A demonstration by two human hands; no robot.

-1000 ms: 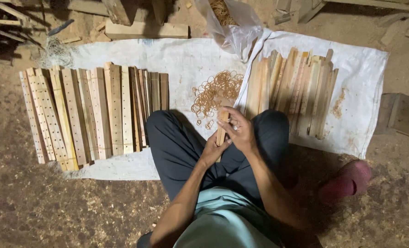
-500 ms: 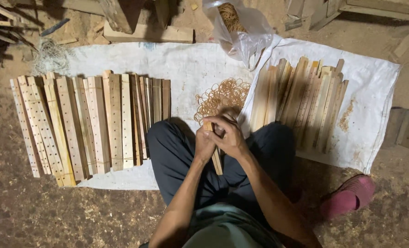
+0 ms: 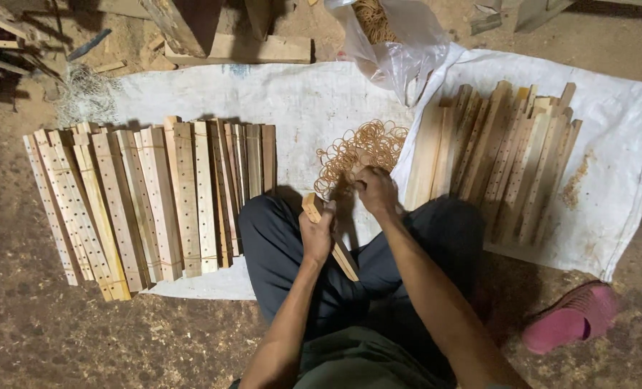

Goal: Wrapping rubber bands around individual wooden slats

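The left hand (image 3: 316, 234) hides the middle of the wooden slat (image 3: 330, 238).

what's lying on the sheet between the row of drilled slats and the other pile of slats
In the head view, a loose heap of rubber bands lies on the white sheet between them; the right hand reaches it.

Sheet (image 3: 285, 94): spread on the floor, before the seated person.
Drilled slats (image 3: 141, 202): in a row on the sheet's left.
Plain slats (image 3: 501, 158): stacked on its right.
Bands (image 3: 360, 148): heaped between both stacks.
Bag (image 3: 397, 43): behind the bands.
Stick (image 3: 328, 234): over the lap, in the left hand (image 3: 315, 234).
Right hand (image 3: 376, 189): at the bands' near edge.
Shoe (image 3: 569, 317): floor, far right.
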